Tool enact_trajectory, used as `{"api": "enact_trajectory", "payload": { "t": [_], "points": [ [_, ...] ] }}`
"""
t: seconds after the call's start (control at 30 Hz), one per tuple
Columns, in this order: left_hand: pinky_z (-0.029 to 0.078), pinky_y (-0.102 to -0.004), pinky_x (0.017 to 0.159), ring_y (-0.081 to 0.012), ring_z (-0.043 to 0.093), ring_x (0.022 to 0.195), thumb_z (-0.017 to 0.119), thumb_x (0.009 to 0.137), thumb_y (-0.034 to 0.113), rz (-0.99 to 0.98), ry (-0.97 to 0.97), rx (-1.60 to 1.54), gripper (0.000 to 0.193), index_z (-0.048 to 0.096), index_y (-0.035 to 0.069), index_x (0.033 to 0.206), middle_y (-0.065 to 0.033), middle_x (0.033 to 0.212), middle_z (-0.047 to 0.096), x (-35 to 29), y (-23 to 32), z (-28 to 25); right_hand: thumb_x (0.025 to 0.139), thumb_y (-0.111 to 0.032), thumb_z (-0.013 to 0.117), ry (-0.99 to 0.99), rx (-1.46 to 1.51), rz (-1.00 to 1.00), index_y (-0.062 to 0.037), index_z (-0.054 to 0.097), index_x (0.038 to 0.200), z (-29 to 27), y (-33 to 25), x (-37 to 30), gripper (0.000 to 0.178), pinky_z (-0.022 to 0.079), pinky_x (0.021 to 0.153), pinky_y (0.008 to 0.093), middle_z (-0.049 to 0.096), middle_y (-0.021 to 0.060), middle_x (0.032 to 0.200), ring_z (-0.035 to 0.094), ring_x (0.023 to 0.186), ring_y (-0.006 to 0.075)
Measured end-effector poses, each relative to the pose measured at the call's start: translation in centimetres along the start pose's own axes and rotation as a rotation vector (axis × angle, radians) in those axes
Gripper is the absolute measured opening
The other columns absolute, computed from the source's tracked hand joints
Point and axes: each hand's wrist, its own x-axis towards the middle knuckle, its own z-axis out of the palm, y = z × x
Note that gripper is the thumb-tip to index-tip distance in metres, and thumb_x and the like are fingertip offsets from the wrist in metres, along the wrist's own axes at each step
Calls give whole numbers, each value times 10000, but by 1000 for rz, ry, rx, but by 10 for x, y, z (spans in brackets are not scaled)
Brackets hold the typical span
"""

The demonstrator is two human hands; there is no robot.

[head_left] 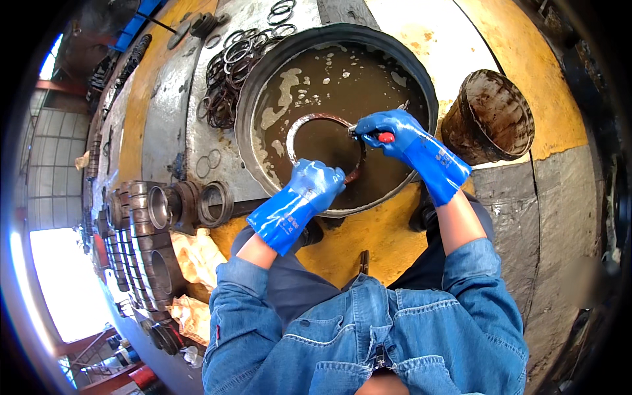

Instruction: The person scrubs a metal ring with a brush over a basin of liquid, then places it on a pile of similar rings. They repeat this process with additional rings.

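Note:
Over a wide dark tub (431, 105) of murky brown water (368, 72), I hold a metal ring (315, 117) in my gloved left hand (315, 181). The fingers are closed on the ring's near side. My right hand (390, 130), in a matching blue rubber glove, grips a small tool with a red handle (386, 137). The tool's dark working end (354, 131) meets the ring's right side; its exact kind is hidden by the glove. The ring is tilted above the water, and I cannot tell whether its lower part is wet under the surface.
A muddy bucket (490, 118) stands right of the tub. Loose rings (238, 56) lie heaped at the tub's far left. Thick metal collars (216, 203) and stacked cylinders (141, 227) line the left, beside crumpled brown paper (196, 253). Worn metal plates (164, 118) cover the floor.

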Motion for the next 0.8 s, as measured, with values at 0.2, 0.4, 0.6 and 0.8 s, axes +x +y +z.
{"api": "enact_trajectory", "payload": {
  "t": [0.2, 0.4, 0.6, 0.8],
  "points": [
    [554, -514, 625, -354, 749, 706, 728, 922, 297, 54, -97, -45, 188, 692, 113, 903, -129, 732, 736, -23, 26, -14, 935, -82, 802, 238, 354, 220, -51, 803, 1139, 12, -16, 9, 206, 590, 920, 305, 811, 80, 1099, 746, 1004, 137],
    [575, -518, 660, -341, 753, 734, 688, 912, 248, 170, 37, 5, 150, 697, 111, 850, -138, 761, 748, -37, 19, -32, 927, -97, 784, 589, 416, 398, -73, 823, 1073, 2, -4, 12, 152, 580, 867, 278, 808, 49, 996, 728, 903, 101],
    [592, -478, 720, -364, 725, 829, 702, 917, 225, -165, 401, 435, 199, 754, 146, 1092, -148, 929, 737, 14, -123, -130, 931, -114, 779, 643, 391, 361, -67, 820, 1060, -1, -1, 8, 144, 574, 855, 281, 805, 69, 986, 728, 894, 107],
    [596, -494, 901, -390, 732, 1025, 756, 918, 284, -279, 816, 329, 361, 702, 159, 1253, -164, 1159, 762, 46, -156, -153, 890, -212, 788, 623, 231, 390, -115, 830, 1006, 1, 4, 6, 157, 601, 826, 350, 802, 113, 949, 780, 868, 234]
  ]
}}
